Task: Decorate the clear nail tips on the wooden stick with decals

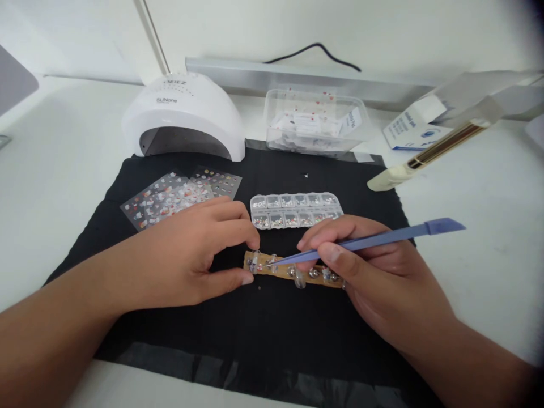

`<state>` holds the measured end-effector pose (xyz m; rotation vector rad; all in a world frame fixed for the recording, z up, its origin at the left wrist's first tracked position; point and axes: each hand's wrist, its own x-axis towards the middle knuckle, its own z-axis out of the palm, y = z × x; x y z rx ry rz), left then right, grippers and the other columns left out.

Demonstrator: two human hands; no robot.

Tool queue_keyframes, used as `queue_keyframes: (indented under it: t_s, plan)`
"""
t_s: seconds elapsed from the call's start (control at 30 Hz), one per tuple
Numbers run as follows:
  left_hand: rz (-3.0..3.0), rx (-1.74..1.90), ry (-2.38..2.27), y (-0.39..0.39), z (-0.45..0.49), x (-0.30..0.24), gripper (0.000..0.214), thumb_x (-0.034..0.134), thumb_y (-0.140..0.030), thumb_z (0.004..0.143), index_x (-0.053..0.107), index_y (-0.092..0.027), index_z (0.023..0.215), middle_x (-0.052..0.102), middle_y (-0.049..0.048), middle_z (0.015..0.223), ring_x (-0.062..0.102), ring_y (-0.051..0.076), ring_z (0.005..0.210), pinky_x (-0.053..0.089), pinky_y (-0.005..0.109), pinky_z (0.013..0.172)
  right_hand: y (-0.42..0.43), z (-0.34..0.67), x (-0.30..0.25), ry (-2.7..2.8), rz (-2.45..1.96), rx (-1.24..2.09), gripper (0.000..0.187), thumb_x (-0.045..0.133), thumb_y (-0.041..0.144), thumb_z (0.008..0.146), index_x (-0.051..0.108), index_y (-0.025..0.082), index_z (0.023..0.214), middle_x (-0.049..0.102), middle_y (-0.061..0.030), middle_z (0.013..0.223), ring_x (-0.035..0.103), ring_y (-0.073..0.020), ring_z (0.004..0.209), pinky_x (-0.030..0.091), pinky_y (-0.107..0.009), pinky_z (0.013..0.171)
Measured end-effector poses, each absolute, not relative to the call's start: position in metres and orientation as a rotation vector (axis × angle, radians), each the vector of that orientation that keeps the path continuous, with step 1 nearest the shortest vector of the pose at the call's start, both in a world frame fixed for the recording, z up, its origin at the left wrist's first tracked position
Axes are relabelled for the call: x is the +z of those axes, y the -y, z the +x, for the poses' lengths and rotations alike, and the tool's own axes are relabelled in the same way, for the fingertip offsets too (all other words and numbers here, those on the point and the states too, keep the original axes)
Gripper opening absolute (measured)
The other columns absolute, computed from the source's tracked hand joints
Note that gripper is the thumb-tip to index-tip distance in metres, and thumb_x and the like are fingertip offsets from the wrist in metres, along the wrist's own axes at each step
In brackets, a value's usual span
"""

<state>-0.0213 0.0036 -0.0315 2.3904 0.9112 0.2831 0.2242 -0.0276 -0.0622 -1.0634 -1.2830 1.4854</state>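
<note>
Tweezers (374, 240) in R hand (376, 266) slant crosswise, tips pointing L twd strip (281, 272).

Beyond the left hand (199, 252), the lamp (191, 110) reads "SUNone"; beyond the right hand (374, 266), a box (416, 126) shows "pads" after blurred lettering.

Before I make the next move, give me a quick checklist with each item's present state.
1. Blue tweezers held in right hand: ok.
2. Tweezer tip at the tan strip, toward its left end: ok.
3. Left hand thumb and finger at the strip's left end: ok; grip firmness: cannot tell.
4. Piece between the tweezer tips: cannot tell, too small.
5. Compartment case just beyond the strip: ok.
6. Black mat free of loose specks: not ok.
</note>
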Motion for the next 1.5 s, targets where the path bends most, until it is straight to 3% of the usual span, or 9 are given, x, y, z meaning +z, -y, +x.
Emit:
queue_keyframes:
  t_s: [1.5]
  plan:
    - [2.396,0.272,-0.9,-0.004,-0.0202,-0.0303,0.013,0.064,-0.023,0.089,0.064,-0.021,0.102,0.059,0.0038,0.102,0.056,0.019,0.092,0.045,0.032,0.078,0.0261,0.2264,-0.0638,1.295,-1.094,1.478,0.01,0.072,0.038,0.086,0.072,0.029,0.083,0.072,0.001,0.073,0.068,-0.0154,0.068,0.057,-0.025,0.061]
